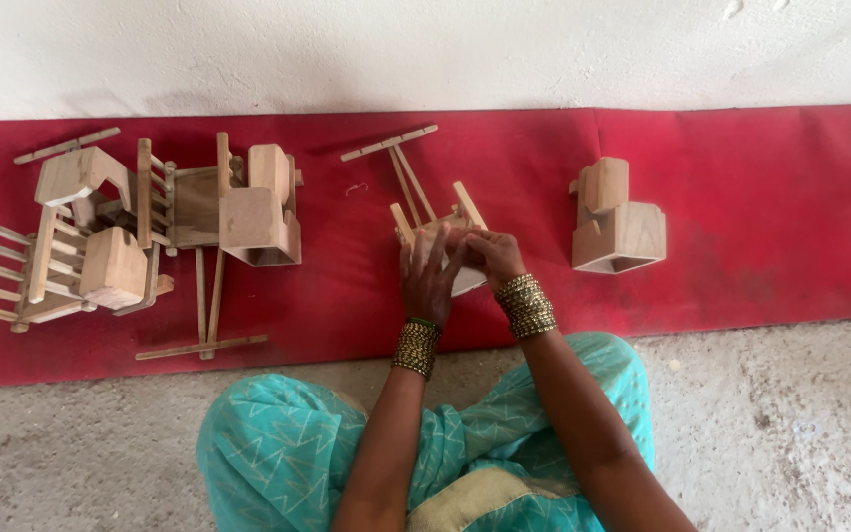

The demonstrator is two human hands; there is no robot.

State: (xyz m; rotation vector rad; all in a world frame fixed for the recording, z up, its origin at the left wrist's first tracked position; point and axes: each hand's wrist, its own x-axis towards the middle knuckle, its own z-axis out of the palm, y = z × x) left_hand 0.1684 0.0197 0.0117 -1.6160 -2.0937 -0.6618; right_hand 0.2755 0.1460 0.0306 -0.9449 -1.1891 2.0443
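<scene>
A small pale wooden slatted frame (437,229) is gripped on the red mat (741,256), left hand (427,279) and right hand (490,254) closed around it to steady it.

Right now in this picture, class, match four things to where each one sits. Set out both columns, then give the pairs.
1 wooden piece in both hands
2 lone wooden block assembly
3 T-shaped stick frame
4 red mat

A right of the hands
B along the white wall
C centre, above the lap
D lower left, near the mat's edge

1-C, 2-A, 3-D, 4-B
</scene>
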